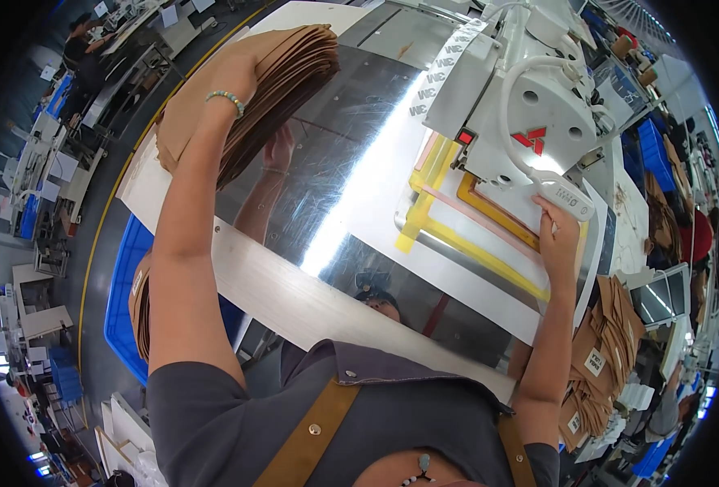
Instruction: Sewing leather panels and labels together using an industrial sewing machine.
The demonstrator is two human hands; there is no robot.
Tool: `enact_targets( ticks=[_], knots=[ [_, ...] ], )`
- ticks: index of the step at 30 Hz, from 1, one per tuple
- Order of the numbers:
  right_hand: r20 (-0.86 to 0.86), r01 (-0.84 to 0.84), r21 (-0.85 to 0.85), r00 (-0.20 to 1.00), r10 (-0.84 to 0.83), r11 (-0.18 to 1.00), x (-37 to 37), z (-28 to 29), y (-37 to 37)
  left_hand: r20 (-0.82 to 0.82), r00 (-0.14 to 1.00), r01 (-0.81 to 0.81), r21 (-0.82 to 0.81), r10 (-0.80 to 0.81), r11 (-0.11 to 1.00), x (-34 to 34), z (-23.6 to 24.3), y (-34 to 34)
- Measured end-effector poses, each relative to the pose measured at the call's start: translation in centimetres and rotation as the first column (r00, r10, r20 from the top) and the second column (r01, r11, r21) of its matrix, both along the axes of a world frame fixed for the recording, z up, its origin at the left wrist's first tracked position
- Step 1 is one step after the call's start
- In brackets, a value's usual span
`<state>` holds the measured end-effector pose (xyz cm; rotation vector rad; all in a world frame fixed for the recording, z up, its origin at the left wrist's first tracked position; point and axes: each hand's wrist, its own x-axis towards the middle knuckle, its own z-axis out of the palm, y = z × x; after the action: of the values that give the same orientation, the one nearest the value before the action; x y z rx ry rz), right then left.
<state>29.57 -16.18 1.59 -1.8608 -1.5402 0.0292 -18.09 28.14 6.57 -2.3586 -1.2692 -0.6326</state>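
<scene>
A thick stack of brown flat pieces [286, 89], fanned along its edge, lies on the left of the metal tabletop. On top of it rests my left hand [239, 77], wearing a beaded bracelet at the wrist; its fingers blend into the stack and cannot be made out. At the right, my right hand [561, 234] has its fingers bunched beside the sewing machine's white lamp [564, 195], by the yellow-edged template [493, 260]. What lies between those fingers is hidden. A brown-yellow frame [497, 213] sits within the template, under the white sewing machine head [530, 114].
Below the left table edge stands a blue bin [124, 300] with brown pieces inside. Labelled brown bundles [599, 357] are piled to my right. The shiny metal tabletop [327, 195] mirrors my arm. A person [83, 49] works at a far-left bench.
</scene>
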Motion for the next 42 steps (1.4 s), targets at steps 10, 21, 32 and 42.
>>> enact_targets(
  ticks=[10, 21, 32, 42],
  knots=[
    [0.148, -0.016, 0.027, 0.989, 0.012, 1.0, -1.1, -0.1, 0.3, -0.021, 0.993, -0.118, -0.101, 0.117, 0.988, 0.0, 0.2, 1.8],
    [0.009, -0.364, -0.063, 0.931, 0.365, 0.929, -9.6, 4.5, 0.9, 0.055, 0.832, 0.551, 0.035, -0.552, 0.834, 4.0, -4.5, -17.2],
    [0.617, -0.42, -0.169, 0.66, 0.428, 0.891, -15.5, 1.1, 4.8, 0.035, 0.699, 0.709, -0.167, -0.714, 0.686, 4.6, -4.5, -25.5],
    [0.682, -0.44, -0.121, 0.615, 0.397, 0.89, -17.3, 0.8, 2.5, -0.063, 0.865, 0.48, -0.192, -0.499, 0.856, -2.4, -4.2, -21.9]
  ],
)
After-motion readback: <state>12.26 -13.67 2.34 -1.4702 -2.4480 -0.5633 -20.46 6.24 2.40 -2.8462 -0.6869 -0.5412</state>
